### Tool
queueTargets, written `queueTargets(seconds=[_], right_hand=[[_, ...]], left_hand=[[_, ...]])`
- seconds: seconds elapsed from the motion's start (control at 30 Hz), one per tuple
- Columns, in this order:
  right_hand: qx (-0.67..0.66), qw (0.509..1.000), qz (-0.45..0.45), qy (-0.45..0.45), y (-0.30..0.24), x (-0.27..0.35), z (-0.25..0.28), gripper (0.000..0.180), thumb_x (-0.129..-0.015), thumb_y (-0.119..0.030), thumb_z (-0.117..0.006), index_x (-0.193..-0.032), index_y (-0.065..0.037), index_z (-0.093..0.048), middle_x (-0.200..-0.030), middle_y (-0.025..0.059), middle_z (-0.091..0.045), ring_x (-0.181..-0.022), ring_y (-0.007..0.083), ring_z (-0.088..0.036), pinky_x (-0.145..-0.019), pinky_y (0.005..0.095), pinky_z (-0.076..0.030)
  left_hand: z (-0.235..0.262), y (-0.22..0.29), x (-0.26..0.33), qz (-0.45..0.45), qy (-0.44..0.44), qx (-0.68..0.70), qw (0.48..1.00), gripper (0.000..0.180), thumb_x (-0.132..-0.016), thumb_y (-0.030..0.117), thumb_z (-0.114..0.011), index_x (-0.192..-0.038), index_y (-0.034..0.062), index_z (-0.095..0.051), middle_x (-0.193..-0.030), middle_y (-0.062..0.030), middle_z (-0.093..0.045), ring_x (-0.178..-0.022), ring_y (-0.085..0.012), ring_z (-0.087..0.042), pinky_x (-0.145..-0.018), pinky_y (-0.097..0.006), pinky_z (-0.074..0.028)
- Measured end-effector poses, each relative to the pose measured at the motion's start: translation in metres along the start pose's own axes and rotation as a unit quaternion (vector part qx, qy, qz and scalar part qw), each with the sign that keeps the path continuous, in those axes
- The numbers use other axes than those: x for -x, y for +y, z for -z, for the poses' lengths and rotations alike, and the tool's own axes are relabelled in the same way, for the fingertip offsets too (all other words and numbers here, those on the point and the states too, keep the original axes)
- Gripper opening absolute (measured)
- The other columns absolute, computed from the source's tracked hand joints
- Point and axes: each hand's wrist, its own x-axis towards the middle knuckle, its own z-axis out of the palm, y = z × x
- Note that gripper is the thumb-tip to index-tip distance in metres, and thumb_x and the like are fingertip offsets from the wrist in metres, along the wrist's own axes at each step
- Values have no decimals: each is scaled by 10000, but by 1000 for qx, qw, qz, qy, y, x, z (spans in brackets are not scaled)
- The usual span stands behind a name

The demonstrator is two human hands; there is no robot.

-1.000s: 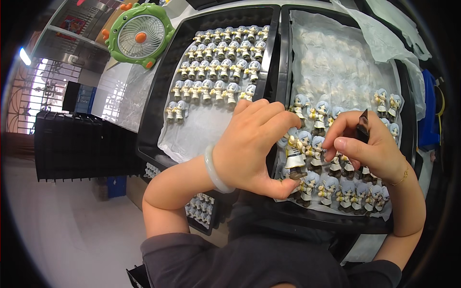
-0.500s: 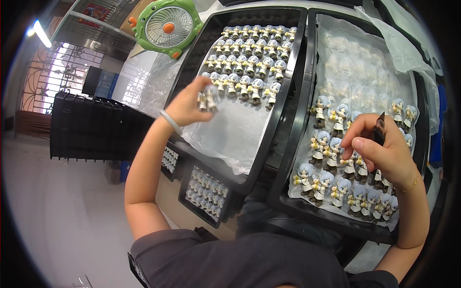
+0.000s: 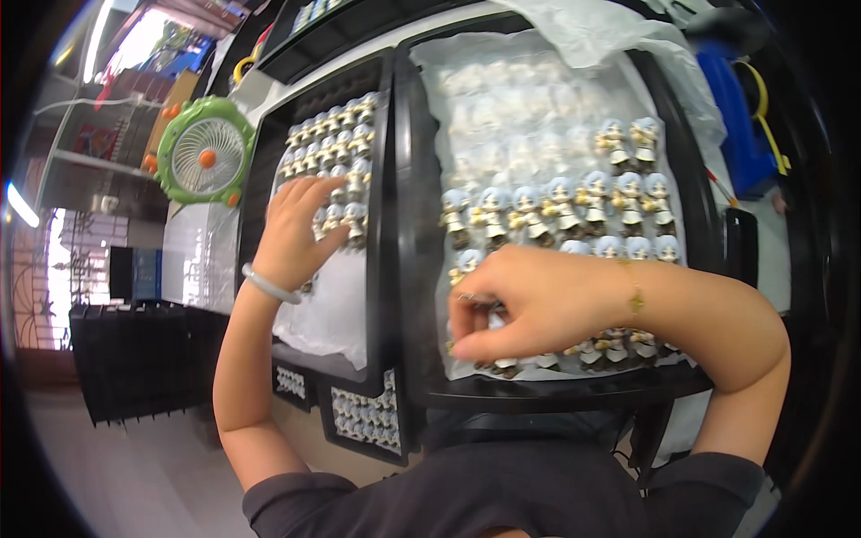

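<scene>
Two black trays lie side by side, both lined with white plastic and holding rows of small figurines with pale blue hair and white-and-gold clothes. My left hand (image 3: 300, 229), a bracelet on its wrist, lies spread over the lower rows of figurines (image 3: 345, 134) in the left tray (image 3: 384, 117). Its fingertips touch them, and what sits under the palm is hidden. My right hand (image 3: 529, 300) reaches across the right tray (image 3: 411, 296), fingers pinched at a figurine (image 3: 465, 267) near its lower left corner. More figurines (image 3: 556, 202) stand behind it.
A green desk fan (image 3: 204, 154) stands left of the trays. Crumpled clear plastic (image 3: 610, 27) covers the back of the right tray. A lower tray of small figurines (image 3: 368, 417) sticks out beneath. A black crate (image 3: 134, 359) is at the left, and blue gear (image 3: 744, 117) at the right.
My left hand carried a figurine from the right tray to the left tray and now lies over its rows. My right hand has moved left to the right tray's near corner.
</scene>
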Motion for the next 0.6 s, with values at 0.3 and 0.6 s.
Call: queueTargets(seconds=[0.3, 0.6], right_hand=[[-86, 987, 25, -135, -6, 7, 7, 300, -772, -295, -585, -665, -16, -600, -584, 15, -572, -525, 76, -496, -493, 223, -384], [-64, 992, 56, -97, -9, 9, 10, 303, -756, -303, -595, -686, -8, -610, -608, 32, -589, -533, 91, -512, -497, 240, -397]], left_hand=[[-82, 152, -184, -74, -20, 156, 985, 359, -761, 300, -586, -995, 30, -557, -958, -140, -566, -862, -278, -554, -762, -353, -433], [-68, 108, -169, 34, -56, 540, 839, 282, -829, 124, -524, -1082, 31, -441, -862, -109, -552, -679, -141, -584, -590, -268, -498]])
